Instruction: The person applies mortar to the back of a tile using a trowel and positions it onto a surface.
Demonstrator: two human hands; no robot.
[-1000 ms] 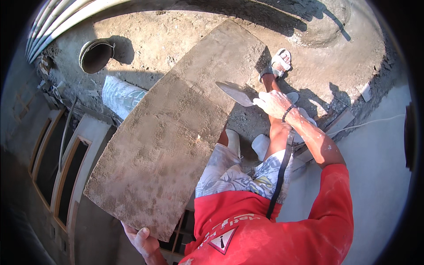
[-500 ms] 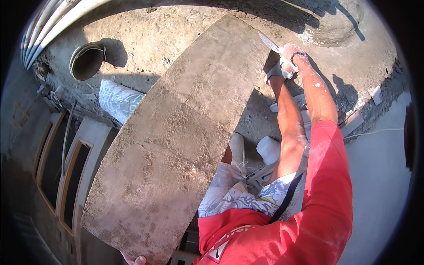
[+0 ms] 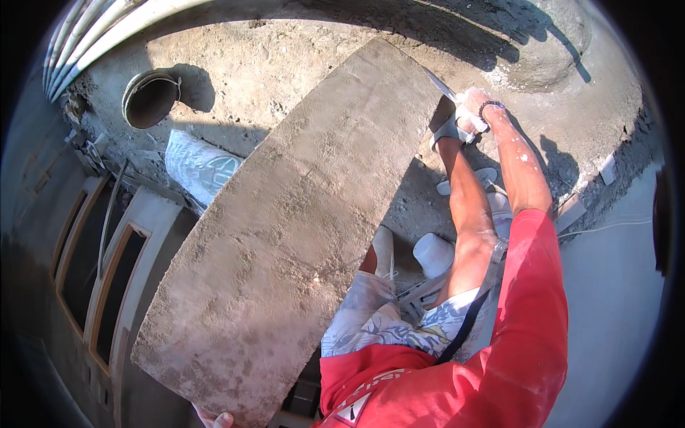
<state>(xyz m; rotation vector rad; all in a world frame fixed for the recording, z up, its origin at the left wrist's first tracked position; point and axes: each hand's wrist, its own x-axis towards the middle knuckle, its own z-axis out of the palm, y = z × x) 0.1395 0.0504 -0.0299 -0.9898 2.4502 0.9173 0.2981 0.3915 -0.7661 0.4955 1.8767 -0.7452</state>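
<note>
A long, rough grey slab (image 3: 285, 221), coated with cement-like material, slants across the middle from the lower left to the upper centre. My left hand (image 3: 212, 419) grips its near lower edge, the thumb showing over the rim; the other fingers are mostly hidden. At the slab's far right corner, my right hand (image 3: 477, 108) is closed around a tool with a thin metal blade, seemingly a trowel (image 3: 440, 84). White dust covers that hand, and a dark beaded bracelet circles the wrist. The blade lies along the slab's edge; whether it touches cannot be told.
A dark bucket (image 3: 151, 100) lies at the upper left near a white sack (image 3: 200, 165). Pale pipes (image 3: 107, 36) run behind them. A white tub (image 3: 434, 255) stands beside my bent leg. Wooden-framed openings (image 3: 121, 292) are at the lower left; a pale wall (image 3: 606, 307) is at right.
The view has shifted slightly, so the slab's far end and my right hand sit a little lower in the picture. Both hands keep their holds.
</note>
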